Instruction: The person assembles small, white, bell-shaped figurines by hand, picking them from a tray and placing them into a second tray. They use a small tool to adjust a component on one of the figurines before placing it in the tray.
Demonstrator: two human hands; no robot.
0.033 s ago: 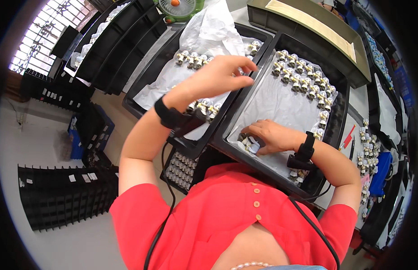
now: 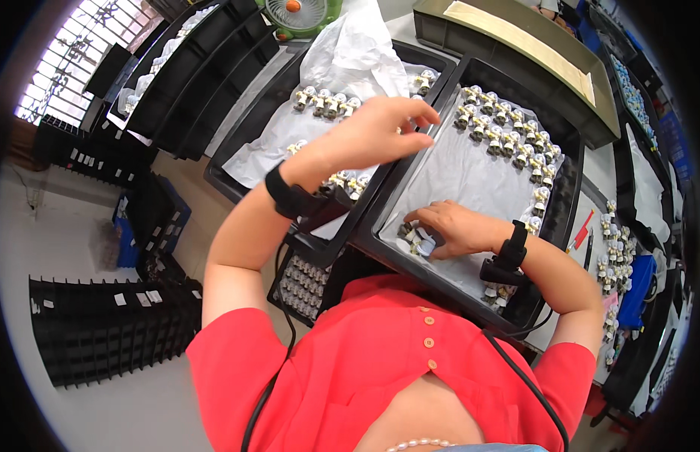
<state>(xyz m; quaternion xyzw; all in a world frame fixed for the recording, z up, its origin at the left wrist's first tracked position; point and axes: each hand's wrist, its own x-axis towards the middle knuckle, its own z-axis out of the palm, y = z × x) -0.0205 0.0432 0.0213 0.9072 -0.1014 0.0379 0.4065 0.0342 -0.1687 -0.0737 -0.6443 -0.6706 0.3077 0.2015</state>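
Left hand (image 2: 384, 129): fingers loosely curled, thumb apart, nothing visible in it; it hangs over the adjoining rims of the two trays. Right hand (image 2: 457, 230): half open, thumb and fingers either side of a few small figurines (image 2: 417, 241) in the near-left corner of the right black tray (image 2: 574, 192). Can't tell if it's gripping one. Black straps on both wrists.

Right tray: white paper liner (image 2: 451, 177), more figurines in rows (image 2: 508, 124) along the far and right sides. Left black tray (image 2: 216, 175): figurines on paper, bunched white sheet (image 2: 357, 49) at the far end. Beyond: green fan (image 2: 301, 15), olive bin (image 2: 478, 44). Right, on the bench (image 2: 602, 169): red tool (image 2: 583, 230), loose figurines (image 2: 621, 260), blue container (image 2: 639, 290).
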